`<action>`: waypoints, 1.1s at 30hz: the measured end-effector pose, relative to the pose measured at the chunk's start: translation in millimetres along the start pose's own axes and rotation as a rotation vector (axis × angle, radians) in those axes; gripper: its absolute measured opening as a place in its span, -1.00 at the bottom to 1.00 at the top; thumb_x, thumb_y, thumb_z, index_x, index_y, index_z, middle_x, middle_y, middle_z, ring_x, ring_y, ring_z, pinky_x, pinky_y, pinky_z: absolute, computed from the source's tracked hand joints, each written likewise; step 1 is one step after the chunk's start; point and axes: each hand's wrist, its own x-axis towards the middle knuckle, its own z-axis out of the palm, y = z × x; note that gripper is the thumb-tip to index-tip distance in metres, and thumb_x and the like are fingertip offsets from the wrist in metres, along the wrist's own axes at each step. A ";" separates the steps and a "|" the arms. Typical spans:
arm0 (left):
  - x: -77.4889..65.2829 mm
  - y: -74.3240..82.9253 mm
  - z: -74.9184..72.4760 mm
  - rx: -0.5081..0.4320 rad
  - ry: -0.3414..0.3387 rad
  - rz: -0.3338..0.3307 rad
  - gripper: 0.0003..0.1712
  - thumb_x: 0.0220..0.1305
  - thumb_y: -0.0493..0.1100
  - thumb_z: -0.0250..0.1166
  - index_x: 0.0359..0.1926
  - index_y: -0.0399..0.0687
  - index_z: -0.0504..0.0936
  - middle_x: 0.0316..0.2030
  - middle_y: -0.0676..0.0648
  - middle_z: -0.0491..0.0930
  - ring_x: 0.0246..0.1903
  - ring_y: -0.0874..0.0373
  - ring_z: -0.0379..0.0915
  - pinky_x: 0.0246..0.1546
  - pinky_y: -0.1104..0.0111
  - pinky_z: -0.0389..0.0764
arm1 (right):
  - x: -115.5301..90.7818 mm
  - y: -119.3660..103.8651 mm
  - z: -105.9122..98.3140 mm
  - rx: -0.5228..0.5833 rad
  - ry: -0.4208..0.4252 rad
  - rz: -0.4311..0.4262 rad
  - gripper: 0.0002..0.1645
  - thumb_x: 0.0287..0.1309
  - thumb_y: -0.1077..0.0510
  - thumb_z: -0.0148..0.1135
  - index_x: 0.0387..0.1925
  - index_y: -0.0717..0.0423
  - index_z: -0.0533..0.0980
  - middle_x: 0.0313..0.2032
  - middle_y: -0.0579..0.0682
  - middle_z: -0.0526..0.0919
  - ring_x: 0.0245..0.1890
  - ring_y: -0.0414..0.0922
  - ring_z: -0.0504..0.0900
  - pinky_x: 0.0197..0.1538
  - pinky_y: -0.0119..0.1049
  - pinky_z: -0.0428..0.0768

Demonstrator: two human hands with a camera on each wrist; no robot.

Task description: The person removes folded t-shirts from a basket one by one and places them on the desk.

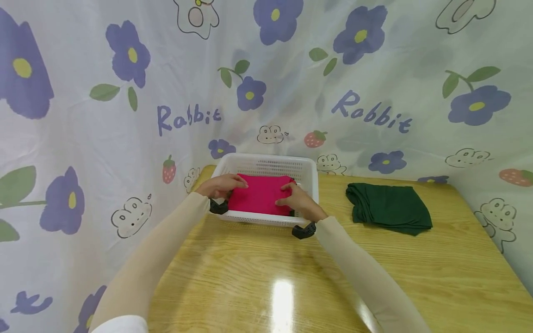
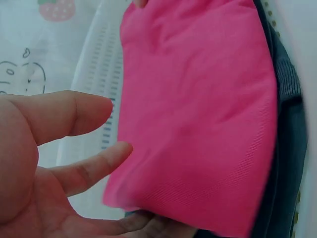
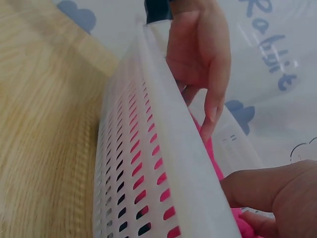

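Observation:
A folded pink cloth [image 1: 261,196] lies inside a white plastic basket [image 1: 266,157], on top of darker folded fabric [image 2: 292,129]. At its left end is my left hand [image 1: 222,185]; the left wrist view shows the thumb and index finger [image 2: 91,171] spread apart, while the lower fingers reach beneath the cloth's edge. My right hand [image 1: 300,201] is over the right end, thumb and finger apart at the cloth. Part of that hand [image 3: 292,201] shows beyond the basket rim in the right wrist view. Its other fingertips are hidden.
A folded dark green cloth [image 1: 389,208] lies to the right of the basket on the wooden table [image 1: 233,273]. Behind and at the sides hangs a white curtain [image 1: 291,92] printed with flowers and rabbits. The basket stands close to the back curtain.

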 end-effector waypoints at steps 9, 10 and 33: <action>-0.6 3.3 5.4 -0.055 -0.001 -0.012 -0.57 0.47 -0.26 0.26 0.25 -0.39 0.51 0.04 -0.17 0.54 -0.10 0.07 0.57 -0.03 0.24 0.65 | 3.4 0.1 2.2 0.036 -0.045 -0.043 -0.40 0.30 0.20 0.41 0.32 0.12 0.45 0.09 0.11 0.52 -0.08 -0.05 0.57 -0.07 -0.24 0.61; -0.5 2.9 5.1 -0.045 0.002 -0.013 -0.57 0.46 -0.27 0.27 0.25 -0.38 0.51 0.01 -0.16 0.55 -0.12 0.07 0.57 -0.06 0.25 0.65 | 3.7 0.1 2.2 0.029 -0.036 -0.049 -0.42 0.30 0.20 0.41 0.31 0.11 0.47 0.08 0.11 0.52 -0.09 -0.05 0.56 -0.08 -0.25 0.60; -16.1 9.8 2.9 0.163 0.172 0.208 -0.48 0.25 -0.40 0.43 0.25 -0.14 0.64 -0.02 -0.19 0.51 -0.36 0.13 0.23 -0.40 0.37 0.35 | -7.5 -12.4 -14.6 -0.077 0.189 -0.210 -0.56 0.17 0.22 0.51 0.09 -0.07 0.67 -0.18 0.04 0.68 -0.23 -0.07 0.65 -0.20 -0.27 0.65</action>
